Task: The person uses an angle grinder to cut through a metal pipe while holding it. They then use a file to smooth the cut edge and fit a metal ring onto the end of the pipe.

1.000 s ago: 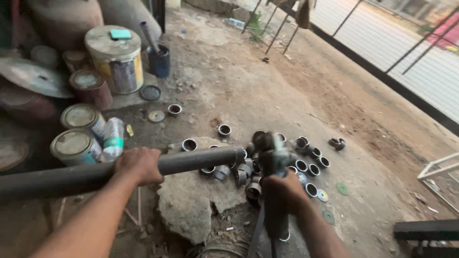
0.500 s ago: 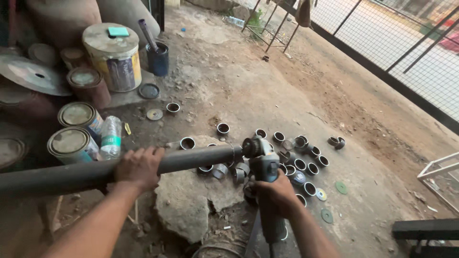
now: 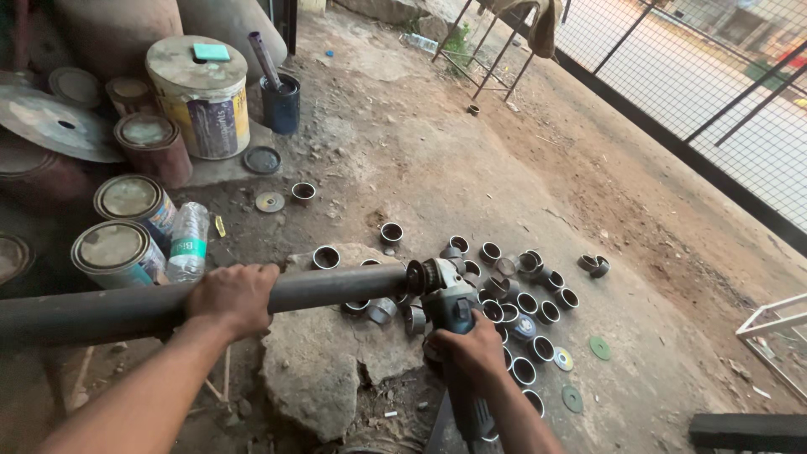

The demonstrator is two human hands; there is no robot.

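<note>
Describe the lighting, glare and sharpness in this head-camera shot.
Head view: soft daylight from the mesh fence side, road beyond washed out; left corner by the tins shadowed; pipe, grinder and both hands sharp; edges slightly bowed.

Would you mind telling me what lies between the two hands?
In the head view, a bare stretch of dark pipe spans from the left hand toward the right hand, which grips the angle grinder.
</note>
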